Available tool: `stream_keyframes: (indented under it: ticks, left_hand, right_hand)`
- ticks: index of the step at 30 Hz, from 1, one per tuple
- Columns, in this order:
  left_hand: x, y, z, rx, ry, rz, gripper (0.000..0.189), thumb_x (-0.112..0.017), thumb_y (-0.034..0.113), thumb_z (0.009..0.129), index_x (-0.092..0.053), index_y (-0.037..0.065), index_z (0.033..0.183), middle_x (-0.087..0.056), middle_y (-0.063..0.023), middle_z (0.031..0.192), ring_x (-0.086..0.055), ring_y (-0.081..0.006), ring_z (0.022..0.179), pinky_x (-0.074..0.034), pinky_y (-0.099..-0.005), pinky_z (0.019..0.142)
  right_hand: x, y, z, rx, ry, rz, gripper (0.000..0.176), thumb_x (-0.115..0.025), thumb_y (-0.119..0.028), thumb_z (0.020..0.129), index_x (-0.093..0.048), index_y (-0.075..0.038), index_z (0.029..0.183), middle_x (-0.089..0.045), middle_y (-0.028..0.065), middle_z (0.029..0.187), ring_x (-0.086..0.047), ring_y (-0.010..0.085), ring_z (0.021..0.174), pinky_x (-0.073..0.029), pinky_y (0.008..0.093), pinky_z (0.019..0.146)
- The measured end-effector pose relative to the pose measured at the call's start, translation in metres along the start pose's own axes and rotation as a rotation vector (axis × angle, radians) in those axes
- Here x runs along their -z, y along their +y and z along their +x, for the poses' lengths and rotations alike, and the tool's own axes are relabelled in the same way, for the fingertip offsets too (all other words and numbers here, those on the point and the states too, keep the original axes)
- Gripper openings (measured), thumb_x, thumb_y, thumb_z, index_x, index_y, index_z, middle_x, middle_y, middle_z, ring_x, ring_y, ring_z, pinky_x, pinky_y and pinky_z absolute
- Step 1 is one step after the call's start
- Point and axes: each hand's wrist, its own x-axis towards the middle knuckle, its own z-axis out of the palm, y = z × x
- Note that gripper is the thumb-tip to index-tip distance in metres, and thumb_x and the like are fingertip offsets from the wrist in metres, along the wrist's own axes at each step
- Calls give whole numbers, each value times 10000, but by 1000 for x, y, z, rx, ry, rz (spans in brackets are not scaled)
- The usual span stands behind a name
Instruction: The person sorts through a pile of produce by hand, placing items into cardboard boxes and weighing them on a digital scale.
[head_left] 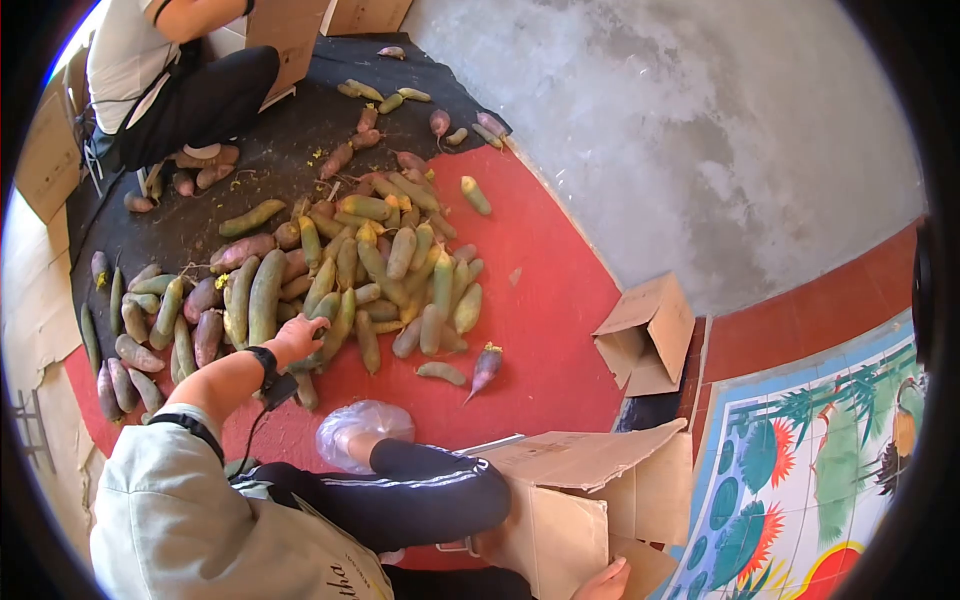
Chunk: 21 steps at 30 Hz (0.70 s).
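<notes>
My left hand reaches into the near side of the vegetable pile, its fingers closed round the end of a green cucumber-like vegetable, which they partly hide. Around it lie long green and yellowish vegetables and purplish-red roots. At the bottom edge my right hand shows only in part, with its fingers stretched out beside the open cardboard box. A single purple root lies on the red mat, right of the pile.
A co-worker squats at the upper left near more cardboard boxes. A smaller open box stands on the right. A clear plastic bag surrounds my lower leg. The red mat and black sheet border grey concrete.
</notes>
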Motion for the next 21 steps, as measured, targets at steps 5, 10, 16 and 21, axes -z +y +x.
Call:
stream_keyframes:
  ticks: [5, 10, 16, 21]
  left_hand:
    - [23, -5, -35, -73, 213, -150, 289, -602, 212, 767, -568, 171, 1051, -551, -132, 746, -560, -274, 787, -452, -383, 708]
    - [64, 23, -64, -122, 210, -494, 261, -533, 194, 855, -537, 121, 1106, -511, -48, 665, -490, -101, 568, -431, -276, 544]
    - [82, 57, -67, -63, 19, -865, 303, -406, 299, 938, -492, 93, 1143, -534, -26, 723, -503, -76, 557, -420, -223, 473]
    - [80, 68, -67, -27, 78, -1011, 320, -401, 305, 939, -480, 70, 1142, -550, -31, 771, -539, -106, 583, -435, -230, 472]
  right_hand:
    - [3, -2, -1, 51, 30, -17, 386, -408, -311, 925, -574, 28, 842, -587, 237, 792, -546, 411, 706, -431, 451, 610]
    - [-1, -1, 1, 103, 104, 56, 354, -432, -285, 918, -570, 35, 855, -583, 236, 783, -539, 405, 694, -430, 435, 606]
    - [1, 4, -7, 202, 174, 242, 278, -513, -139, 833, -510, 51, 1036, -513, 195, 964, -482, 348, 922, -382, 419, 811]
    - [8, -3, -17, 268, 237, 273, 265, -475, -158, 863, -514, 55, 1016, -511, 200, 955, -478, 350, 905, -372, 421, 811]
